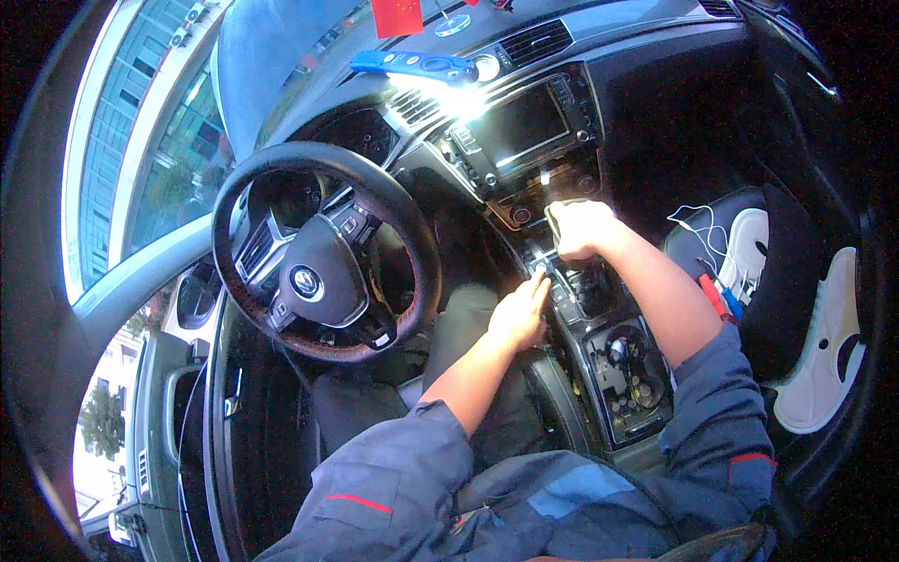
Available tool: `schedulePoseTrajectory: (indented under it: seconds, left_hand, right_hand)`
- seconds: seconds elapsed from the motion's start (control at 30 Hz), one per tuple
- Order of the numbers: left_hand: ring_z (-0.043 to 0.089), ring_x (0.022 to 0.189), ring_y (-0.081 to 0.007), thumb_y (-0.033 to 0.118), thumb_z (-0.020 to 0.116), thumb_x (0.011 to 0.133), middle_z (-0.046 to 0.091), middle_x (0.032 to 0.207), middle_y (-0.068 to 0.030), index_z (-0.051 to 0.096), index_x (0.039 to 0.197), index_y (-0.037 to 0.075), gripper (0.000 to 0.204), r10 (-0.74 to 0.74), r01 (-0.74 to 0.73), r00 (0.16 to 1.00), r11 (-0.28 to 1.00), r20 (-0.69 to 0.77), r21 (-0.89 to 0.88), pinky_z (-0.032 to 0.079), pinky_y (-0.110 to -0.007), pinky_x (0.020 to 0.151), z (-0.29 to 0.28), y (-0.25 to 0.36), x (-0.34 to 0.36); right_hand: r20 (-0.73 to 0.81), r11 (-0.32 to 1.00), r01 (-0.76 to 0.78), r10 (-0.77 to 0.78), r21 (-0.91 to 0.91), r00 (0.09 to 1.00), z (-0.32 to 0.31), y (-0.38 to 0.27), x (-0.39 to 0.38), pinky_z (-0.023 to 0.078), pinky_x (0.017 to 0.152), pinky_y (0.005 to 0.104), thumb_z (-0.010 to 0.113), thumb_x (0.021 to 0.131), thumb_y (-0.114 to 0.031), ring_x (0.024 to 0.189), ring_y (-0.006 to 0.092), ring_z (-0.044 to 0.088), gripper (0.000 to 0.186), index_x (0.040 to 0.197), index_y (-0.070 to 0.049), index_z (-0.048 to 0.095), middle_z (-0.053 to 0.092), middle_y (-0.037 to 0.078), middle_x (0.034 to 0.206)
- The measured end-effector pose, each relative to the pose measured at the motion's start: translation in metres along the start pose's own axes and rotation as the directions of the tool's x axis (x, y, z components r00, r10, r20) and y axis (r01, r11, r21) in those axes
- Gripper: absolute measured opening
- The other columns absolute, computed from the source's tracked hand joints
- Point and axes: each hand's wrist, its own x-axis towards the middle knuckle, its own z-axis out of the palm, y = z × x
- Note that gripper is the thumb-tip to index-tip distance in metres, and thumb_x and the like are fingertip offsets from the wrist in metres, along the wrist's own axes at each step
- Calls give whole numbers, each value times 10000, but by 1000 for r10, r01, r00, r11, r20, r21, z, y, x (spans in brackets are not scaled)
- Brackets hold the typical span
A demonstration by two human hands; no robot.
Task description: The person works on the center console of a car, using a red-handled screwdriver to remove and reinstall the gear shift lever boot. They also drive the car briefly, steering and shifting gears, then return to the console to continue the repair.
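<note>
My left hand (520,314) reaches onto the centre console, fingers stretched out, their tips touching the silver-edged buttons (543,272) beside the gear shifter area (592,292). My right hand (585,229) is closed just below the climate panel (520,214), around a dark-edged item that I cannot make out, as the fingers mostly hide it. Above both hands is the dashboard screen (520,126). To the left stands the black steering wheel (417,253). An opened cup-holder compartment (627,379) with small items in it lies below my right forearm.
A blue bar-shaped tool (407,64) lies on the dashboard near a red flag (393,17). The passenger seat (702,225) holds a white cable (707,220), red-handled (710,295) and blue-handled (732,300) tools and pale trim-like pieces (813,375). The driver's door (248,412) is at left.
</note>
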Motion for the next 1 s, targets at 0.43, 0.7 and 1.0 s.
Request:
schedulePoseTrajectory:
  seconds: [0.43,0.7,1.0]
  left_hand:
    - [491,1405,-355,136,753,769,366,1644,-185,420,1538,13,847,-24,25,1000,1000,3,-18,470,-421,1135,0,3,4]
    - [494,1395,-356,137,749,773,364,1642,-188,424,1532,11,835,-28,27,1000,999,-6,-22,468,-424,1136,0,3,6]
    - [485,1393,-353,112,715,754,385,1628,-199,449,1507,-15,809,-47,46,999,997,-14,-64,439,-417,1161,-4,10,6]
  right_hand:
    - [-1,1000,-3,3,4,1000,3,1,5,544,998,446,739,760,-292,1193,349,678,549,1238,-54,614,702,189,1271]
    - [-6,1000,-16,16,6,1000,2,0,4,544,999,447,735,755,-283,1199,354,675,551,1242,-51,620,701,200,1271]
    - [4,1000,-11,11,-5,1000,0,0,3,545,996,449,731,773,-295,1196,350,678,552,1255,-51,617,703,199,1270]
